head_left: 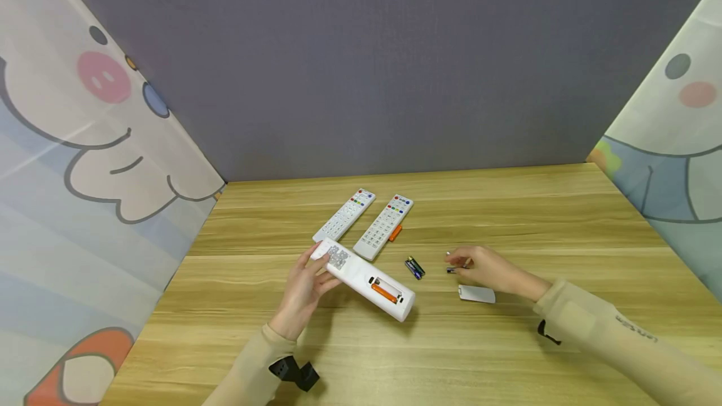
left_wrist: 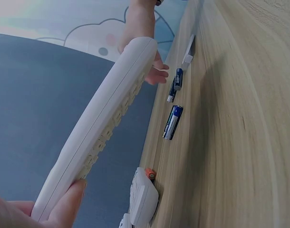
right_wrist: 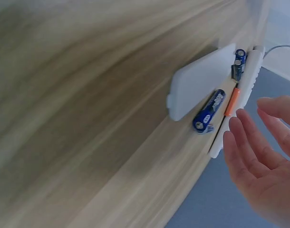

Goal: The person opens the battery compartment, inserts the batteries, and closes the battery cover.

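The table [head_left: 451, 356] carries everything but one remote [head_left: 355, 271], raised just above it, tilted, its back toward the head camera. Two more remotes [head_left: 383, 227] [head_left: 345, 215] lie buttons up beyond it. The left hand [head_left: 301, 293] has its fingers closed around the raised remote's far end; the right hand [head_left: 491, 268] is loosely spread, thumb apart, and seems to hold nothing, close over a pair of blue batteries [right_wrist: 210, 109]. The cover [head_left: 477, 294] is off, flat on the table near that hand. Of the two slots, one [head_left: 390, 284] is vacant and the other holds an orange battery [head_left: 384, 293]. The work looks about midway: bare slot and loose cover remain to be dealt with. Another dark pair [head_left: 413, 268] and a second orange battery [head_left: 395, 233] lie loose.
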The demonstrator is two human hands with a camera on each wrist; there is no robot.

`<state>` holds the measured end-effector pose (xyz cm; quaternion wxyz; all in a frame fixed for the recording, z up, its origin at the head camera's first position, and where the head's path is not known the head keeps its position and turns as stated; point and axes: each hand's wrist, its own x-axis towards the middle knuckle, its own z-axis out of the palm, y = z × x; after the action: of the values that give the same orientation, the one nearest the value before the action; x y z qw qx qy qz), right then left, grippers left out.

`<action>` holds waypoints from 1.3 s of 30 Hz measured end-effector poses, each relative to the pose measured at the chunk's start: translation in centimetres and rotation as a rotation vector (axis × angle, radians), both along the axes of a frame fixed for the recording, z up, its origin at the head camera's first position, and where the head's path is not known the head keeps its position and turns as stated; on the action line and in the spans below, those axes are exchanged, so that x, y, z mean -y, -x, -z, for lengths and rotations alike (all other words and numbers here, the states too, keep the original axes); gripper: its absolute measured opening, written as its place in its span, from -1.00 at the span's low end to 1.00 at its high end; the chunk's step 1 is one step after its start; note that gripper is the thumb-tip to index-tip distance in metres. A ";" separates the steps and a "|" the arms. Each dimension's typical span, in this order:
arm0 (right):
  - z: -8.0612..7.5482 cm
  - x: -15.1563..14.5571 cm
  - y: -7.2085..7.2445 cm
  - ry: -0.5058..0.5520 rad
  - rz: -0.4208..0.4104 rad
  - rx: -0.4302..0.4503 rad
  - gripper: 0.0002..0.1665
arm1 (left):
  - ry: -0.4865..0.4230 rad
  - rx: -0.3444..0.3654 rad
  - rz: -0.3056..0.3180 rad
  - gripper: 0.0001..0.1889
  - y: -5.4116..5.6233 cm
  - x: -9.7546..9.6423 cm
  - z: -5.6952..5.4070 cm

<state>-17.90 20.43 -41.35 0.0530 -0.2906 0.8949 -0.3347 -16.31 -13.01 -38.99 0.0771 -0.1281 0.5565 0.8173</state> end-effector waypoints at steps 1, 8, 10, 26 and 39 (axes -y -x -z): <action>0.0 0.0 0.0 0.000 0.001 0.007 -0.70 | -0.001 -0.001 0.000 -0.52 0.0 0.0 0.0; 0.2 -0.3 0.2 -0.006 0.006 0.027 -0.69 | -0.015 -0.002 -0.015 -0.54 0.0 0.3 0.1; 0.4 -0.3 0.2 -0.017 0.006 0.014 -0.70 | -0.018 -0.002 -0.016 -0.53 0.0 0.3 0.1; 1.3 0.0 0.6 -0.144 0.017 -0.084 -0.73 | -0.009 -0.024 -0.003 -0.50 -0.1 0.4 0.0; 1.4 0.3 0.6 -0.193 -0.004 -0.123 -0.81 | -0.013 -0.021 -0.013 -0.50 -0.1 0.5 -0.2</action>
<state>-18.45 20.12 -42.75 0.0264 -0.3060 0.9239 -0.2282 -16.20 -13.49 -38.76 0.0665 -0.1225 0.5511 0.8227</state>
